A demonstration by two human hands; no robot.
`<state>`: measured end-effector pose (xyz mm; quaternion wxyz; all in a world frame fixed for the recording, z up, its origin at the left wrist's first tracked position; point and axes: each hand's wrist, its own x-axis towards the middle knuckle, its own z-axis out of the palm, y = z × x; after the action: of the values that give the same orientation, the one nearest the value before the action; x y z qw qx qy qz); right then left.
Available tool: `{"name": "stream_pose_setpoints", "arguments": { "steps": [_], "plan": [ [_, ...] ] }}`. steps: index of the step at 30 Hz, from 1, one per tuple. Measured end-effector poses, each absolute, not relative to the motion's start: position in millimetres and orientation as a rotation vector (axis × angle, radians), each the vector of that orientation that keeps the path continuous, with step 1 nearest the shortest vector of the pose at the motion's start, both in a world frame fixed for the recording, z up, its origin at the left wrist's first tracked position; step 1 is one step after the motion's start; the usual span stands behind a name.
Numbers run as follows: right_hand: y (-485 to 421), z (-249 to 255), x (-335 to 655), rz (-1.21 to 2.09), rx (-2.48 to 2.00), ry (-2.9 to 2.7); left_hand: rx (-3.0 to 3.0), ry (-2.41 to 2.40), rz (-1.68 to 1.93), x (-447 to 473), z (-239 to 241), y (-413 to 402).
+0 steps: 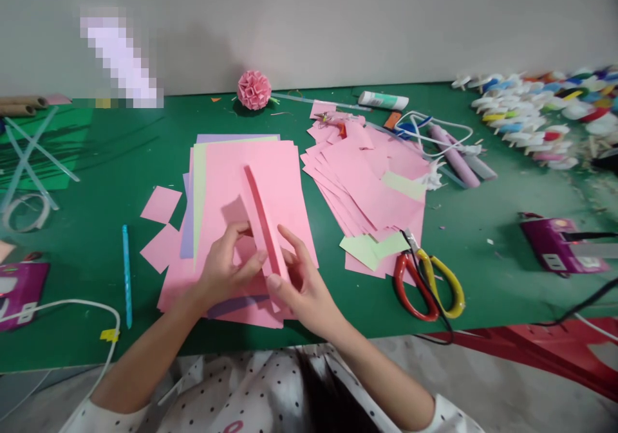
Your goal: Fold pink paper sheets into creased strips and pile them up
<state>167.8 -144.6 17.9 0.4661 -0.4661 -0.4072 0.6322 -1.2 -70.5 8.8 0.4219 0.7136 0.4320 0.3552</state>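
A folded pink paper strip (263, 227) is held up on its long edge between my two hands, its fold partly open along the length. My left hand (234, 259) pinches its left side with thumb and fingers. On the right side, my right hand (306, 282) grips the lower end, the thumb in front and some fingers hidden behind the paper. Beneath both hands lies a stack of pink paper sheets (284, 182), with a green sheet (199, 195) and a purple sheet (187, 240) showing at its left edge.
Red-and-yellow scissors (425, 278) lie right of my hands, below a pile of pink cut paper (357, 182). Two pink squares (161, 204) and a blue pen (126, 275) lie left. A pink paper ball (253, 90) and glue stick (383, 101) stand near the wall.
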Motion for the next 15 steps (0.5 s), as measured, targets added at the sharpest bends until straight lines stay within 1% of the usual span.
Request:
{"name": "stream_pose_setpoints", "arguments": {
  "steps": [5,8,11,15],
  "plan": [
    [-146,16,184,1.543,-1.221,-0.963,1.562,1.033,0.962,1,8,-72],
    [-139,13,204,1.527,-1.292,-0.933,1.552,1.071,0.965,-2,9,-70],
    [-116,14,227,1.578,-1.355,-0.917,1.679,1.115,0.862,-5,10,-68],
    [-70,15,248,1.397,-1.466,-0.974,1.977,1.149,0.697,-5,11,-65]
  ]
}}
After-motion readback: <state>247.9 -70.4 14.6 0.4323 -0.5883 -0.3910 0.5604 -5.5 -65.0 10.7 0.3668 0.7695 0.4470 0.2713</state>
